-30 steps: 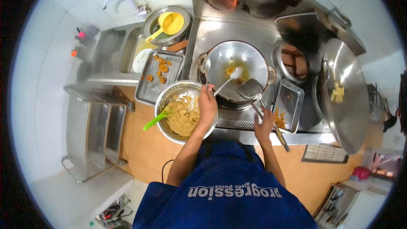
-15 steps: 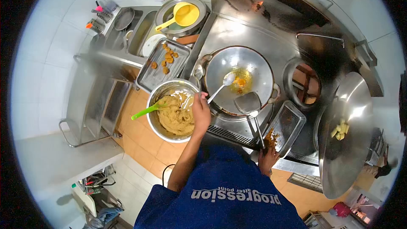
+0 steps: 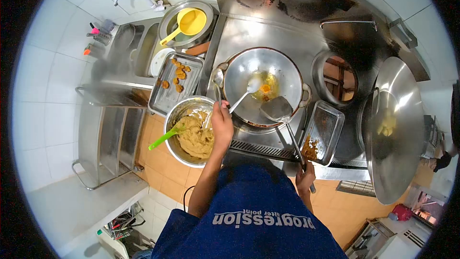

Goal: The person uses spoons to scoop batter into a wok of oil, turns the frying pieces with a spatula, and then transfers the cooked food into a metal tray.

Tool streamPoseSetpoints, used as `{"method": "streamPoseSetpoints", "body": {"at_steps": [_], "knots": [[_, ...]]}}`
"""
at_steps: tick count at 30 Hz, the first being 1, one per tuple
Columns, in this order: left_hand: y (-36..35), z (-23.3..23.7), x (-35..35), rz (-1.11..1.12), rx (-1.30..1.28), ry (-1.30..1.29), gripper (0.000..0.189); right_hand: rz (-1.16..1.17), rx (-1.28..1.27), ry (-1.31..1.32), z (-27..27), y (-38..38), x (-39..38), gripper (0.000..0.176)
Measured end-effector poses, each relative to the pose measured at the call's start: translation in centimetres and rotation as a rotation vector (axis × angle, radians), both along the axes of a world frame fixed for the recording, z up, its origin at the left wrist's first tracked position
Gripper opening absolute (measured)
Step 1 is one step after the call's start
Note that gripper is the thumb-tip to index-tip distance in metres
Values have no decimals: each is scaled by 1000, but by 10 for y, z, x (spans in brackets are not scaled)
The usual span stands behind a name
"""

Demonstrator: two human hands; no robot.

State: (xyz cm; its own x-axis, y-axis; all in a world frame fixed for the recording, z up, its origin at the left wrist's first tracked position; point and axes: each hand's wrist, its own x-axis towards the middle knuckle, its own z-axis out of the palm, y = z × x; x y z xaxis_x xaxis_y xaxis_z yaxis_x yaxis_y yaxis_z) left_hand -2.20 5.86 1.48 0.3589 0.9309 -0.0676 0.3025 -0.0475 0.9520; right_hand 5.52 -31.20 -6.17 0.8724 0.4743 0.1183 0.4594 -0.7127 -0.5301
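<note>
My left hand [image 3: 222,127] is closed around the handles of two metal spoons. One spoon [image 3: 254,85] reaches over the wok [image 3: 239,67], where an orange-yellow lump [image 3: 265,88] lies in a little oil; the other spoon [image 3: 218,77] points up by the wok's left handle. My right hand [image 3: 305,176] grips the long handle of a wok spatula [image 3: 277,109], whose blade rests at the wok's lower right rim. Left of my left hand, a steel bowl [image 3: 168,136] contains yellowish-brown batter [image 3: 197,139] and a green-handled utensil [image 3: 165,136].
A metal tray [image 3: 160,93] with several fried pieces [image 3: 180,74] stands beyond the bowl. Another tray [image 3: 330,124] with brown crumbs lies right of the wok. An unused burner [image 3: 335,79] and a large tilted pan [image 3: 395,163] are farther right. A yellow dipper [image 3: 191,21] sits near the sink.
My right hand has come from beside the crumb tray onto the spatula handle and now holds it. My left hand still holds both spoons over the wok's left side. The view has shifted slightly.
</note>
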Motion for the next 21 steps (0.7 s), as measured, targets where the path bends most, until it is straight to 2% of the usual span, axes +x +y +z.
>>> {"method": "streamPoseSetpoints", "body": {"at_steps": [3, 8, 10, 12, 15, 21], "knots": [[4, -13, -1, 5, -2, -44, 18, -107, 23, 123, -1, 8, -4, 18], [10, -9, -1, -17, -16, -99, 17, -133, 59, 173, 7, 27, -4, 18], [13, -4, -2, -1, -33, -140, 17, -131, 111, 168, 0, 33, -4, 24], [16, 0, -6, -6, -51, -73, 17, -144, 98, 247, 1, 38, -6, 24], [19, -5, -11, 6, -4, -121, 18, -177, 367, 403, 3, 52, -10, 26], [24, 2, -22, -9, 66, -83, 20, -216, 324, 398, 13, 72, -11, 30]]}}
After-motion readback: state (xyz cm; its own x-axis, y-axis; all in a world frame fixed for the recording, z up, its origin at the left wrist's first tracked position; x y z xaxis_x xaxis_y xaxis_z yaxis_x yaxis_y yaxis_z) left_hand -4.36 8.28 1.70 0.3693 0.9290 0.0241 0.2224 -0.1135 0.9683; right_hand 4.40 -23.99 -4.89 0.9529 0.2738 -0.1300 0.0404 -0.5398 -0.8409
